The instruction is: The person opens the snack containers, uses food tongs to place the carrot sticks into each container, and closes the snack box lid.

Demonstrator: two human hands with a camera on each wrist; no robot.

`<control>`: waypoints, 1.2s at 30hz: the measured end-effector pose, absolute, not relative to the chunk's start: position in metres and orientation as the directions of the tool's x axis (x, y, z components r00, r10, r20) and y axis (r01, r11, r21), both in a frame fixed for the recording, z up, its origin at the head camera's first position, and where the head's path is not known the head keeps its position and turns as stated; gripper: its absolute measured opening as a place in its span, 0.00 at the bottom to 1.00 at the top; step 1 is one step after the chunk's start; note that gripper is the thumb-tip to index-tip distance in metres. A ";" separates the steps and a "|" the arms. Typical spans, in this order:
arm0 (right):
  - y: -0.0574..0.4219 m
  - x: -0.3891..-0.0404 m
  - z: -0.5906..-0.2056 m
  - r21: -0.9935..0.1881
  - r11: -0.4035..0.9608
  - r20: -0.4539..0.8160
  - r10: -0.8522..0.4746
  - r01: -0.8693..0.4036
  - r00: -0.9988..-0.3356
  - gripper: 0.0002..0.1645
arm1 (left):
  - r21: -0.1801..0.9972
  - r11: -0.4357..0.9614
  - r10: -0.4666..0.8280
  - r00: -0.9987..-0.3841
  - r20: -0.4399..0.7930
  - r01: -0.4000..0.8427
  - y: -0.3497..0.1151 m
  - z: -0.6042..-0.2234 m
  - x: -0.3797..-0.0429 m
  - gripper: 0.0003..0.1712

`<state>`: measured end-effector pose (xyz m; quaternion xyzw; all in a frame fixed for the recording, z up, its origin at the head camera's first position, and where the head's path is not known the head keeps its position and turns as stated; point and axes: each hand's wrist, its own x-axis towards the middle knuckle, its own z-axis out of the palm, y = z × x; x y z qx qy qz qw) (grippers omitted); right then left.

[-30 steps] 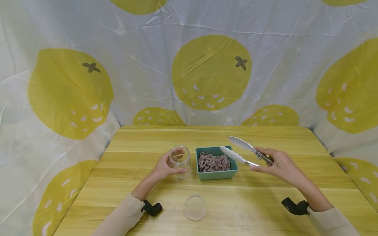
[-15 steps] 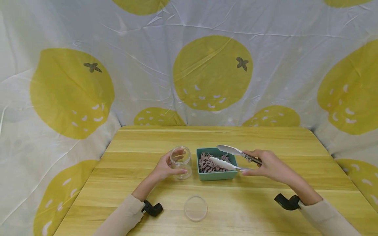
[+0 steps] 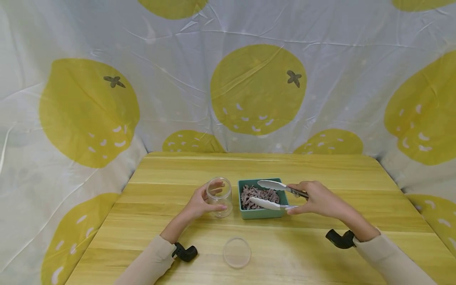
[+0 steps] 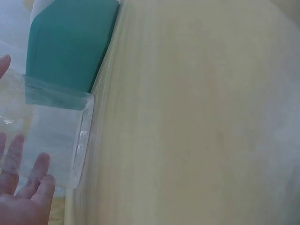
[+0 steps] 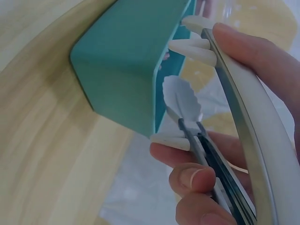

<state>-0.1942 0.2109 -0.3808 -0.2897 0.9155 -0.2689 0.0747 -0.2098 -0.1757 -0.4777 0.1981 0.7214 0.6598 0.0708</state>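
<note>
My left hand (image 3: 197, 202) grips a clear jar (image 3: 221, 208) that stands upright and uncovered on the table; its fingers show through the wall in the left wrist view. Right of the jar sits a green rectangular box (image 3: 261, 214) holding brownish-purple shredded pieces (image 3: 254, 194). My right hand (image 3: 320, 200) holds metal tongs (image 3: 272, 185) with white scalloped tips. The tongs are spread, one tip over the back of the box and the other over the pieces near the front. In the right wrist view, thumb and fingers lie on opposite arms of the tongs (image 5: 248, 117).
A clear round lid (image 3: 237, 252) lies flat on the wooden table (image 3: 178, 166), in front of the jar and box. A white curtain (image 3: 178, 79) with yellow fruit prints hangs behind and at both sides of the table.
My right hand has moved left and a little down, carrying the spread tongs from the right edge of the box to over its contents. My left hand and the jar stay in place.
</note>
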 end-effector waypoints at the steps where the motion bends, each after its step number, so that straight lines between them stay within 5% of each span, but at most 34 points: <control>1: 0.211 -0.195 -0.380 -0.533 0.685 0.018 -0.577 -0.496 -0.816 0.50 | 0.980 0.048 0.379 -0.912 0.159 0.191 -0.176 -0.478 -0.210 0.45; 36: 0.211 -0.227 -0.382 -0.515 0.627 -0.092 -0.718 -0.584 -0.690 0.45 | 0.978 0.047 0.376 -0.910 0.173 0.205 -0.176 -0.480 -0.210 0.44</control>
